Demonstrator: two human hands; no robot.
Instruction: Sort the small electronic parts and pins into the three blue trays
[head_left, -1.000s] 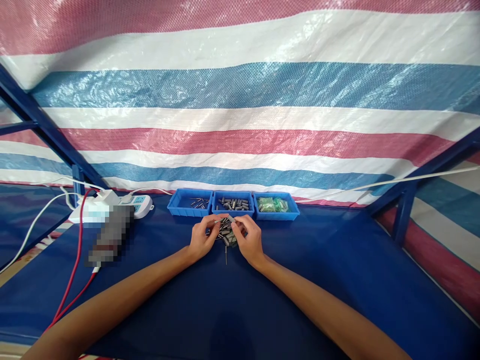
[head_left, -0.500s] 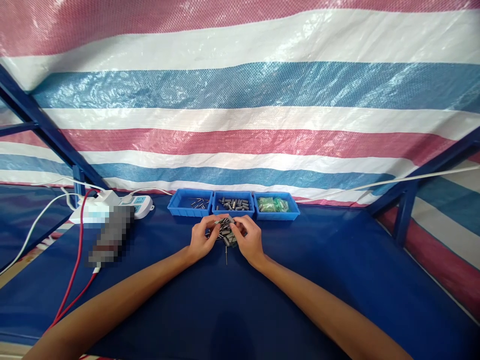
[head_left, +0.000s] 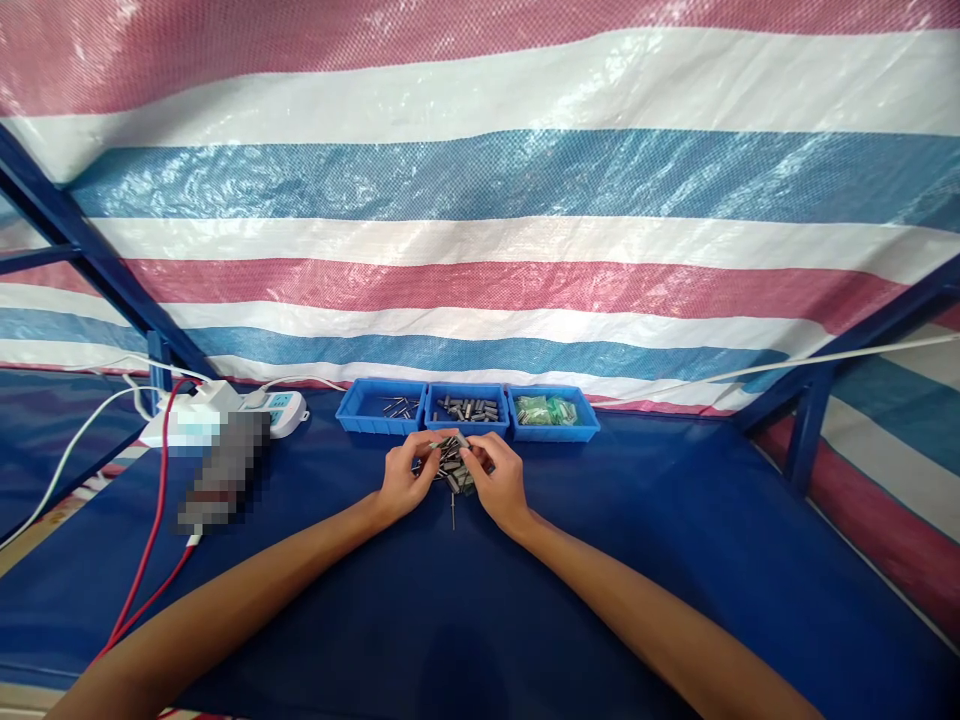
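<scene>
A heap of small metal parts (head_left: 454, 472), thin pins and short grey pieces mixed together, lies on the blue tabletop between my hands. My left hand (head_left: 405, 478) is at the heap's left side, thumb and fingers pinched together; what they hold is too small to make out. From the right, my right hand (head_left: 499, 482) closes its thumb and fingertips on a small grey piece (head_left: 462, 440) above the heap. One thin pin with a collar (head_left: 453, 512) sticks out toward me from the near edge of the heap.
Behind my hands stand three blue bins: one with thin pins (head_left: 360, 427), one with grey pieces (head_left: 465, 424), one with green-tinted plastic bags (head_left: 555, 434). A white power strip (head_left: 285, 412), a pixelated dark object (head_left: 229, 470) and a red cable (head_left: 160, 490) lie left. Striped sheeting hangs behind.
</scene>
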